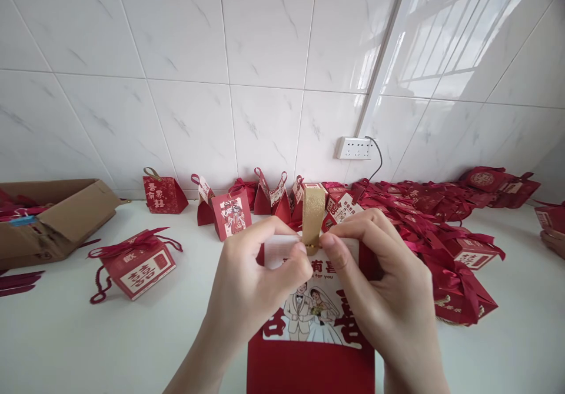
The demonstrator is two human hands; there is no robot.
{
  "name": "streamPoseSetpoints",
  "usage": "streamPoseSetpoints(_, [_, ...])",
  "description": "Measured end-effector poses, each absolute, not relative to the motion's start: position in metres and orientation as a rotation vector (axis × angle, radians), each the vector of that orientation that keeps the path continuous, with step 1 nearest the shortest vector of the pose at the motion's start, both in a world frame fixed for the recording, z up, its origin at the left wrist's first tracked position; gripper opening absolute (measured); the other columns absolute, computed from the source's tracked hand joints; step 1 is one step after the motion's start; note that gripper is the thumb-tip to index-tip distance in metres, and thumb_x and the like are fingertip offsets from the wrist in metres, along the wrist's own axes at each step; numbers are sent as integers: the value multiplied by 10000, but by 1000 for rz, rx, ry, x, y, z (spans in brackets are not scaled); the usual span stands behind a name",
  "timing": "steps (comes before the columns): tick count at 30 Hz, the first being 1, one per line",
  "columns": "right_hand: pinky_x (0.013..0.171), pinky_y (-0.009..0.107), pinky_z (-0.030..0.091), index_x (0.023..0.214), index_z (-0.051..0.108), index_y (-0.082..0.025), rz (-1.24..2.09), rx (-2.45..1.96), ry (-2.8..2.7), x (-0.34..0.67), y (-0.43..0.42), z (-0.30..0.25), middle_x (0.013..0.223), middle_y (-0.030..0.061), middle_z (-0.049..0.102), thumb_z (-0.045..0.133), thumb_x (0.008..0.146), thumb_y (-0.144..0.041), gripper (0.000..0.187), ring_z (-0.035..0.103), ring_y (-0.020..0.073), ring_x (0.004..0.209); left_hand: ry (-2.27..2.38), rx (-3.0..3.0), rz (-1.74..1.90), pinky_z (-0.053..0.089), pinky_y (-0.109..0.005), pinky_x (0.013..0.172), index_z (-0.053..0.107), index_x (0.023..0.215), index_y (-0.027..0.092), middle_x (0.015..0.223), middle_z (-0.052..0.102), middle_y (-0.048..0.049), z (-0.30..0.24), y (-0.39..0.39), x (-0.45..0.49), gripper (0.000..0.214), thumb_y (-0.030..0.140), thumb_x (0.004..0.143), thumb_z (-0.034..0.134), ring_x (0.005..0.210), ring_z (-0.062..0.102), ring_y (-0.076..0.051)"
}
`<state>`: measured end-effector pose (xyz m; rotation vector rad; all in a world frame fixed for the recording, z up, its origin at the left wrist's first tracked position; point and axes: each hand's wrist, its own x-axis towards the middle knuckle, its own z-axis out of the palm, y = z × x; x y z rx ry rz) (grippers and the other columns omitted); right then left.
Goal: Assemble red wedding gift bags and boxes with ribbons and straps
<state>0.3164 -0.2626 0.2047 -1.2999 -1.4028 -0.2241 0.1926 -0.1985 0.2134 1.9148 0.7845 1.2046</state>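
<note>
A red gift box (309,366) with a white printed panel of a bride and groom stands right in front of me. From its top edge rises a loop of gold ribbon (313,214). My left hand (260,270) pinches that top edge just left of the ribbon, thumb in front and fingers behind. On the other side, my right hand (382,285) grips the edge, its thumb tip touching the panel beside the ribbon's base. The fingertips behind the box are hidden.
At left are an open cardboard box (70,223) and a bow-tied red box (139,264). Several small red boxes (232,214) line the wall, and a heap of red boxes (424,197) fills the right. Another person's hand (554,240) shows at the right edge. A power strip (354,148) hangs above.
</note>
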Motion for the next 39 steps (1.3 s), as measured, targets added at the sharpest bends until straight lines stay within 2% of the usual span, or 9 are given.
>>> streamPoseSetpoints(7, [564,283,414,765,573,-215,-212,-1297,-1405,317,-263,204,764,24,551,554,862,-182,104,511,154,690,804,1890,1211,236,-192,367,471,567,196,462,374,57,213,-199,193,182,261,709,564,417,305,-74])
streamPoseSetpoints(13, [563,271,403,764,584,-217,-181,-1295,-1397,316,-262,205,755,14,554,553,863,-183,109,512,145,677,609,1760,1136,299,-246,429,539,617,192,511,453,18,214,-195,187,259,263,798,367,467,396,-119])
streamPoseSetpoints(18, [593,263,405,728,584,-214,-37,-1341,-1369,320,-260,207,735,2,569,547,877,-241,156,519,135,672,650,1751,1040,389,-247,491,649,755,182,602,582,0,218,-195,184,260,295,822,425,554,515,-147])
streamPoseSetpoints(22, [552,247,368,708,586,-213,69,-1371,-1358,324,-258,209,677,-17,546,552,877,-282,186,489,120,615,739,1760,964,367,-247,471,670,844,176,592,577,0,221,-198,182,267,337,831,458,544,506,-146])
streamPoseSetpoints(35, [596,228,371,743,584,-208,73,-1374,-1376,322,-261,208,725,-16,542,532,892,-282,174,491,107,661,570,1946,1151,409,-200,427,697,838,197,617,625,14,211,-187,179,257,211,857,441,517,537,-118])
streamPoseSetpoints(39, [609,231,383,747,574,-206,53,-1356,-1374,320,-264,208,733,-8,529,526,897,-280,174,492,113,673,497,1991,1171,435,-203,460,701,865,210,665,650,10,211,-186,177,263,209,871,438,589,584,-133])
